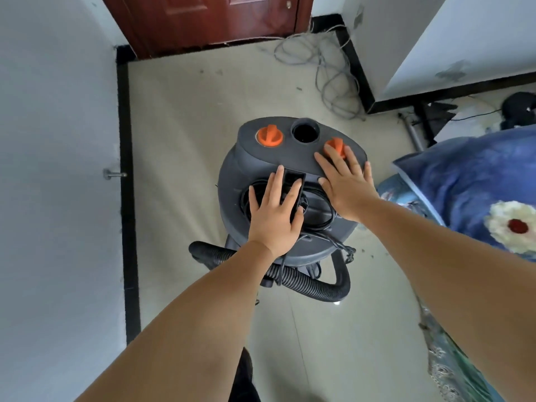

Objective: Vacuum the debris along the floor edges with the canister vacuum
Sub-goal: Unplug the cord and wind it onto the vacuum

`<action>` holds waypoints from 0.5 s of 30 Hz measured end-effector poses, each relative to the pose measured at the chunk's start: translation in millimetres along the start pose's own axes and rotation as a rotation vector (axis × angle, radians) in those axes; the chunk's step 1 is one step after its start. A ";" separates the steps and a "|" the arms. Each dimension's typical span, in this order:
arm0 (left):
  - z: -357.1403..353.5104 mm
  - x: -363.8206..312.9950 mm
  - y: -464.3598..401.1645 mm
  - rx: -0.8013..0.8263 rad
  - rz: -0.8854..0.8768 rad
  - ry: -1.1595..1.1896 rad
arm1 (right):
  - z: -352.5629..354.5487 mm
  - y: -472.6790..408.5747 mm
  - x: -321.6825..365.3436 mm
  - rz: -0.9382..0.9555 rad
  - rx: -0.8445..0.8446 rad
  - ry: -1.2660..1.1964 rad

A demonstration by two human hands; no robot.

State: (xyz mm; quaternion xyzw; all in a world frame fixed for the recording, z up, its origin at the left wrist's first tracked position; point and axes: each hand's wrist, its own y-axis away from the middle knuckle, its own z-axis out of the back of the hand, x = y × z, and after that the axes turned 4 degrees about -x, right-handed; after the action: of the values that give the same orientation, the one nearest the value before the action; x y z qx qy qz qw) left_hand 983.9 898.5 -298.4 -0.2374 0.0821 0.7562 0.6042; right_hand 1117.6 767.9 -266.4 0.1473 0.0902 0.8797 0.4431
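A dark grey canister vacuum stands on the tiled floor in the middle of the view, seen from above. Its top has two orange knobs, one at the left and one at the right, with a round open port between them. My left hand lies flat on the black carry handle with straight fingers. My right hand rests flat on the lid, fingertips touching the right knob. A black ribbed hose curls around the near side of the canister.
A black baseboard runs along the white wall at the left. A red-brown door closes the far end. Tangled grey cables lie by the far right corner. A blue flowered quilt hangs over a bed at the right. Small debris specks dot the floor.
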 end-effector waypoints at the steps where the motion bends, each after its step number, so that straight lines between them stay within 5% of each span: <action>1: -2.6 1.5 -16.7 0.010 -0.020 0.000 | 3.7 -11.7 -6.6 -0.023 -0.006 -0.005; 15: -42.7 7.0 -248.2 0.156 -0.351 0.043 | 58.0 -147.8 -94.5 -0.363 -0.090 -0.111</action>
State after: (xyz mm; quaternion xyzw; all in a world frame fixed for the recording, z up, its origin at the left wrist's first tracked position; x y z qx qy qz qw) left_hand 1230.4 950.7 -298.6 -0.2168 0.1107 0.6253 0.7414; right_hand 1301.8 780.7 -271.6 0.1571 0.0514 0.7790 0.6048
